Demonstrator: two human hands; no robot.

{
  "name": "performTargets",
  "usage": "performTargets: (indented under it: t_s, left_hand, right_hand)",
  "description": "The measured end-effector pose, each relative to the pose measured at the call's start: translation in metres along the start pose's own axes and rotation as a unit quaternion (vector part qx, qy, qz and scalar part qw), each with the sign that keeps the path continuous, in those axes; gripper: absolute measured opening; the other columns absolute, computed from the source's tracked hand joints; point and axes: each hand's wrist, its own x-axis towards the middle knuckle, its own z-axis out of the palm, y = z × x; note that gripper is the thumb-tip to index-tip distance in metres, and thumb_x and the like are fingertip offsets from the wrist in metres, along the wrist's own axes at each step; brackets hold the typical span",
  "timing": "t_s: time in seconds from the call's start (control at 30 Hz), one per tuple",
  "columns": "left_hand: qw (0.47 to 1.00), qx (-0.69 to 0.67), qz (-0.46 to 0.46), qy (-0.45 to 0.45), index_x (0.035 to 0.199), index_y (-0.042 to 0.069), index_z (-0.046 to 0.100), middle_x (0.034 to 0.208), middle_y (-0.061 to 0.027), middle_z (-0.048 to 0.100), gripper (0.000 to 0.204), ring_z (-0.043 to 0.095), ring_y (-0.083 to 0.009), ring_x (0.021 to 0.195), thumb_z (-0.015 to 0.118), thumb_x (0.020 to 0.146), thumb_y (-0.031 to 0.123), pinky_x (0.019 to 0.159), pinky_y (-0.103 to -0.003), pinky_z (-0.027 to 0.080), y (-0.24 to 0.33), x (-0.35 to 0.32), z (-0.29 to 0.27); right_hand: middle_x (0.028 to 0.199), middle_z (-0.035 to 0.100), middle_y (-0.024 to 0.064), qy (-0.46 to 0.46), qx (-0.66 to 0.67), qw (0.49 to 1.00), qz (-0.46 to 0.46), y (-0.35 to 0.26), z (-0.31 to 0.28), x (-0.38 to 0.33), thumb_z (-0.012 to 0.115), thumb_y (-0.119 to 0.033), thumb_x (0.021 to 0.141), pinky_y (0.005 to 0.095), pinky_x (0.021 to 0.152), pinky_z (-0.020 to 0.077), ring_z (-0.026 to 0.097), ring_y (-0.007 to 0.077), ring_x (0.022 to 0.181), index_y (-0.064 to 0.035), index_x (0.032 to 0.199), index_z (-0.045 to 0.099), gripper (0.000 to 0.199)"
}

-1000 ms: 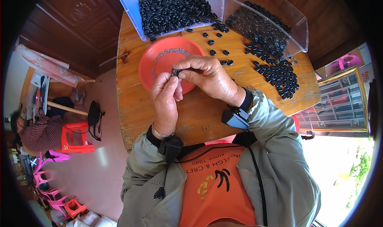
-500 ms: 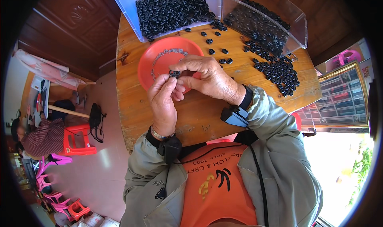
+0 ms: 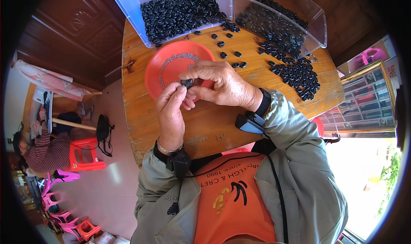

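Since the earlier frame both hands have held position over the red plate [image 3: 171, 74]. Left hand [image 3: 171, 111] and right hand [image 3: 220, 85] pinch one small black ring [image 3: 186, 82] at closed fingertips. Keep my grip light, ring centred above the plate. Beyond: loose black rings [image 3: 295, 74], two clear bins [image 3: 299, 17].

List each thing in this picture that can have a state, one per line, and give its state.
Left hand: pinching the black part.
Right hand: pinching the same part.
Black part: held between both hands, above the dish.
Red dish: on the table, holding small springs.
Blue tray: open, full of black parts.
Clear box: open, tilted, parts spilling onto the table.
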Motion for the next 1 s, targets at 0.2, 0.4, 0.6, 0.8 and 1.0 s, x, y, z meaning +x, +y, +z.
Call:
performTargets:
  t_s: [0.2,0.4,0.6,0.8,1.0]
  left_hand:
    - [1.0,0.016,0.0,-0.007,0.081,0.0,0.058,0.073,-0.004,0.058,0.023,0.05,-0.0099,0.064,0.051,0.094,0.018,0.06,-0.024,0.04,0.003,-0.002,0.0]
    - [1.0,0.016,0.005,0.002,0.079,0.0,0.058,0.071,-0.0036,0.057,0.023,0.05,-0.0095,0.063,0.052,0.093,0.017,0.06,-0.024,0.039,0.0,-0.002,0.001]
    - [1.0,0.025,-0.004,0.013,0.08,0.0,0.059,0.072,-0.0036,0.058,0.023,0.051,-0.0085,0.063,0.053,0.094,0.017,0.059,-0.023,0.039,-0.003,-0.001,-0.002]
    - [1.0,0.018,-0.016,-0.005,0.086,0.001,0.061,0.072,-0.0031,0.059,0.022,0.052,-0.0082,0.063,0.051,0.095,0.019,0.058,-0.022,0.04,-0.006,0.001,0.001]
    - [1.0,0.021,-0.011,-0.003,0.089,0.002,0.06,0.071,-0.0028,0.06,0.024,0.052,-0.0077,0.061,0.049,0.097,0.021,0.055,-0.021,0.04,-0.01,0.0,0.0]
  right_hand:
    - [0.094,0.066,0.0123,-0.02,0.034,0.999,0.003,0.002,-0.002,0.0,0.072,-0.004,0.077,0.033,0.076,0.0538,0.067,0.026,0.087,-0.0016,0.108,0.064,0.032]
    - [0.093,0.066,0.0125,0.003,-0.011,1.0,-0.025,0.003,0.003,-0.002,0.073,-0.006,0.077,0.0337,0.074,0.054,0.067,0.0274,0.085,-0.0011,0.108,0.064,0.033]
    - [0.09,0.064,0.0142,0.003,-0.078,0.996,-0.033,-0.001,0.007,-0.001,0.072,-0.009,0.077,0.0364,0.071,0.0536,0.065,0.0312,0.081,-0.0006,0.107,0.063,0.032]
    - [0.088,0.063,0.0138,-0.003,-0.14,0.989,-0.049,-0.003,0.007,-0.003,0.07,-0.01,0.077,0.0382,0.07,0.0532,0.064,0.0328,0.079,-0.0015,0.105,0.062,0.031]
    - [0.084,0.062,0.0116,-0.01,-0.148,0.988,-0.046,-0.006,0.007,-0.005,0.069,-0.01,0.077,0.0379,0.068,0.0527,0.063,0.0316,0.076,-0.0026,0.102,0.062,0.027]
